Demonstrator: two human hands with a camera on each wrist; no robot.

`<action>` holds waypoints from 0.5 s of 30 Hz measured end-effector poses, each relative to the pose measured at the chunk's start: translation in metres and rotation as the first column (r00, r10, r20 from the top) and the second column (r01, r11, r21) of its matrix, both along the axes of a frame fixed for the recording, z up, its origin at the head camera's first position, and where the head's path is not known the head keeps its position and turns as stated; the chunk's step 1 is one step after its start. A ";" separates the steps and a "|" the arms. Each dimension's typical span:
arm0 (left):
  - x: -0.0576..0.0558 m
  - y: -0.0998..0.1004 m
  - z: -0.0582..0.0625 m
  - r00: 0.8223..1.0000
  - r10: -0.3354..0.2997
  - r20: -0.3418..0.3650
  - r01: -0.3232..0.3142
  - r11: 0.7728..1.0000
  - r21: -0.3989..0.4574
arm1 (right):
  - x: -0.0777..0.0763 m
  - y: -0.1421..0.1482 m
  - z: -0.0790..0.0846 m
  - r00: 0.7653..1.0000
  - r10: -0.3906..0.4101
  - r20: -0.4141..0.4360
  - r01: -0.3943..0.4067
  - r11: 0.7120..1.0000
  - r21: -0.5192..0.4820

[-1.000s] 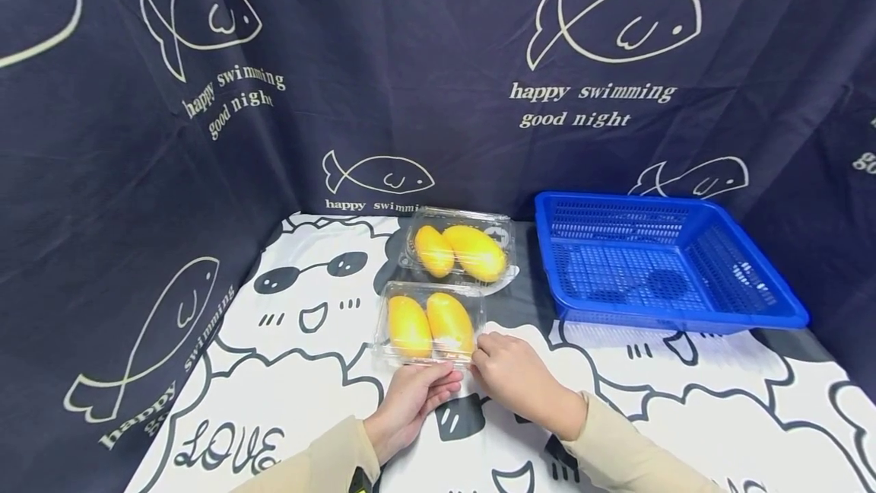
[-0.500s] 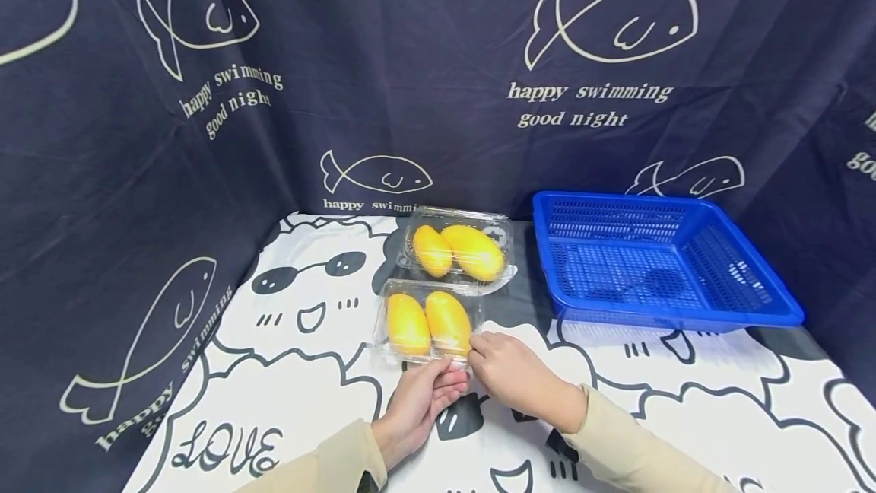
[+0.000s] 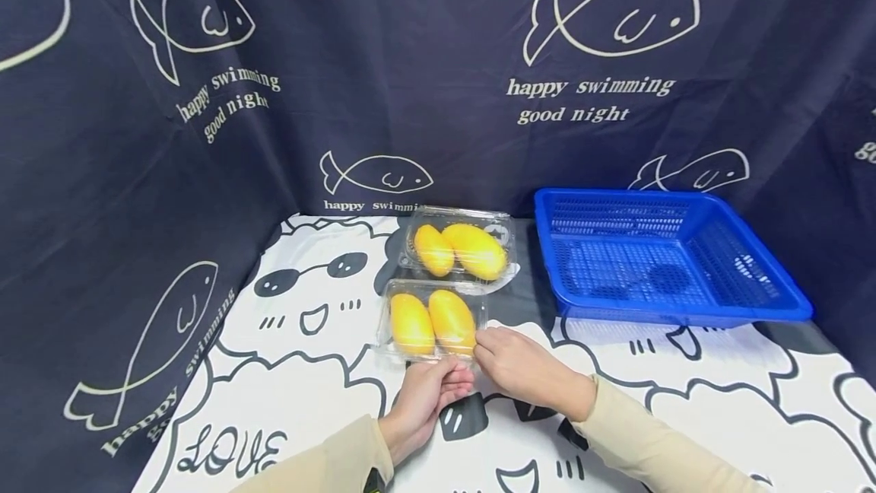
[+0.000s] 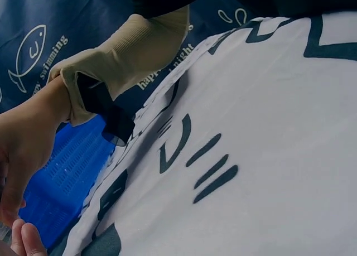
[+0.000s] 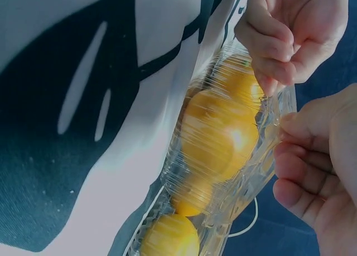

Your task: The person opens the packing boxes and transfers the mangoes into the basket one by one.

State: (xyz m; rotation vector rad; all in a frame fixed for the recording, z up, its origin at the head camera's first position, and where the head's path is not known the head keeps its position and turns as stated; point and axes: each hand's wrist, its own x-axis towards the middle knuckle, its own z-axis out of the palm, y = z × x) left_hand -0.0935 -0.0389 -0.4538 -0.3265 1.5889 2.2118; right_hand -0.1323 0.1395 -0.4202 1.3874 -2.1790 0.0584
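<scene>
A clear plastic clamshell box (image 3: 404, 285) holding two yellow mangoes (image 3: 453, 323) lies in front of me in the head view. My left hand (image 3: 427, 400) pinches the middle of its front edge, thumb on top and the other fingers curled below. At the front right corner, the thumb and fingertips of my right hand (image 3: 523, 371) pinch the rim. The right wrist view shows the right hand (image 5: 321, 167) and the left hand (image 5: 298, 35) close together along the clear edge. In the left wrist view, the left fingertips (image 4: 28, 239) show beneath the right hand (image 4: 25, 144).
Right behind this box stands a second clear clamshell (image 3: 465, 214) with two mangoes in it. A blue perforated plastic basket (image 3: 684, 313) stands at the back right. White cartoon-print cloth (image 3: 308, 394) covers the table, and dark fish-print curtains (image 3: 445, 82) hang behind and beside it.
Both hands keep their places at the box's front edge, with only slight shifts of the fingers. The left forearm has come slightly to the right. The boxes and basket stay put.
</scene>
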 end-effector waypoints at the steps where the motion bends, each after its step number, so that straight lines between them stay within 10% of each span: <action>1: 0.000 0.000 0.000 1.000 0.002 0.001 -0.002 1.000 -0.006 | 0.000 0.000 0.000 1.000 -0.004 -0.002 0.004 1.000 0.007; 15: 0.001 0.000 0.004 0.998 -0.042 0.047 0.042 0.999 -0.008 | 0.004 0.003 0.030 0.994 -0.082 0.073 0.082 0.997 0.008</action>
